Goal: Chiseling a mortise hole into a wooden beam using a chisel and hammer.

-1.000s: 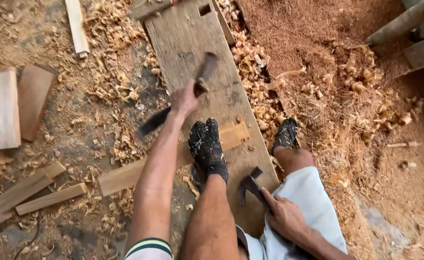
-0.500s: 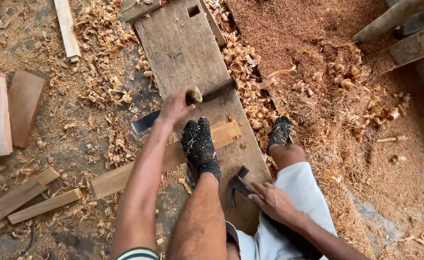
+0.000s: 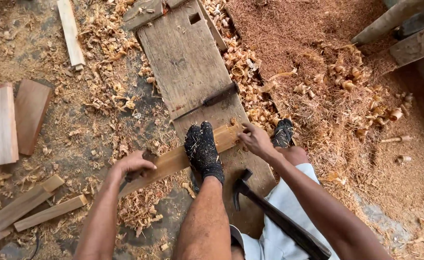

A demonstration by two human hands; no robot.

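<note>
**Wooden strip pinned underfoot on a plank, both hands at its ends**

Head view: A light wooden strip [image 3: 183, 156] is laid crosswise over a weathered plank [image 3: 188, 62] that runs from the top centre of the frame down to the lower middle. The strip is pressed down at its middle by a foot in a dark speckled sock [image 3: 205, 149]; a second socked foot [image 3: 283, 134] is set on the shavings at the plank's right edge. The left hand [image 3: 130, 166] is closed over the strip's lower-left end, and a dark piece appears to be gripped with it, though what that piece is cannot be told. The right hand [image 3: 256, 140] is placed at the strip's upper-right end, fingers curled narrowly on the edge; nothing else is seen in it.

Above the strip, a long dark-bladed tool [image 3: 207, 101] is left lying slantwise on the plank, untouched. Below the foot, an adze-like tool with a dark handle [image 3: 274, 214] is rested on the plank beside the person's pale shorts, also untouched.

Curled shavings [image 3: 245, 67] and fine sawdust are heaped to the right of the plank, so much cutting appears to be done already. The strip looks only positioned and steadied: no tool is applied to it, and its working seems mostly left to do. Spare boards [image 3: 10, 123] and offcuts [image 3: 34, 209] are scattered at the left of the frame.
</note>
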